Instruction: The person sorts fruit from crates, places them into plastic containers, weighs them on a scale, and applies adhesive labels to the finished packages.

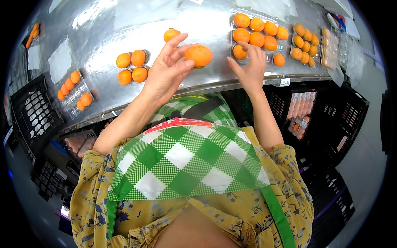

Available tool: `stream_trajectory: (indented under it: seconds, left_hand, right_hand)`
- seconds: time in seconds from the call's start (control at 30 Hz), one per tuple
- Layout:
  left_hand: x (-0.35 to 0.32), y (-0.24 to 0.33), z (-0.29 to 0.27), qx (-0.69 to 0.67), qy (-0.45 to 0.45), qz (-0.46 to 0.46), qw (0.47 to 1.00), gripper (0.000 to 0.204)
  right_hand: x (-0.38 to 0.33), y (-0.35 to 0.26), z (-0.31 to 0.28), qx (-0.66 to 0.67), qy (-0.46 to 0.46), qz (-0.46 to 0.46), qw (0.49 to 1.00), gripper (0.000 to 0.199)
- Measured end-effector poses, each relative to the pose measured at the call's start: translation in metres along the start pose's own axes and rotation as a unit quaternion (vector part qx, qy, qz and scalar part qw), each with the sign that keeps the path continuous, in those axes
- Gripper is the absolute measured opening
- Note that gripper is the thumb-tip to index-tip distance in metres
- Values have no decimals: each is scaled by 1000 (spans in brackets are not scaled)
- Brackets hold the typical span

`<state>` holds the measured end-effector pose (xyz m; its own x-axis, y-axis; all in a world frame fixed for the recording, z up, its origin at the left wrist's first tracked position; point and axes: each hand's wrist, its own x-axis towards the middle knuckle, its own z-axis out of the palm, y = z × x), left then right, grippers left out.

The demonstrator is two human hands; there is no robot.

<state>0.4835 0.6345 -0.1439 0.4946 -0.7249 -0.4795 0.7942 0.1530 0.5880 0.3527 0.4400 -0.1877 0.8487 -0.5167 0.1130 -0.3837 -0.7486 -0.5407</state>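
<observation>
My left hand [168, 68] holds an orange persimmon [199, 56] between thumb and fingers above the metal table, its green leafy cap showing underneath. At a clear plastic tray of persimmons [257, 39], my right hand [251, 66] has its thumb and fingers spread. Its fingertips overlap the edge of the front-left persimmon [238, 52]; whether they touch it I cannot tell. Another persimmon [279, 60] sits at the tray's front right. Beyond my left fingers lies a single persimmon [171, 34]. Several more persimmons [132, 67] stand grouped left of that hand.
The metal table [103, 93] curves around me. A partly filled tray [78, 91] is at left, a filled one [305, 44] at right beside stacked empty clear trays [330, 48]. Black crates [35, 111] stand below left; another black crate [337, 120] with packed fruit is at right.
</observation>
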Motion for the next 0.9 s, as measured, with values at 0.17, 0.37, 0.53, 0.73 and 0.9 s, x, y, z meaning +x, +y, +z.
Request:
stream_trajectory:
  seconds: [0.17,0.37,0.53,0.73,0.9]
  left_hand:
    - [-7,5,-20,-171,-46,-99,979,52]
    - [-20,8,-29,-233,-49,-98,966,47]
    - [-28,9,-44,-284,-95,-106,948,43]
    - [-37,10,-56,-278,-120,-120,945,45]
    - [-47,25,-65,-119,-33,-106,987,43]
  right_hand:
    - [15,-62,-7,440,-178,3,880,58]
    - [14,-100,15,632,-283,53,719,59]
    - [15,-116,22,655,-313,56,686,55]
    - [15,-130,29,630,-325,87,699,56]
    - [13,-137,38,593,-279,76,752,43]
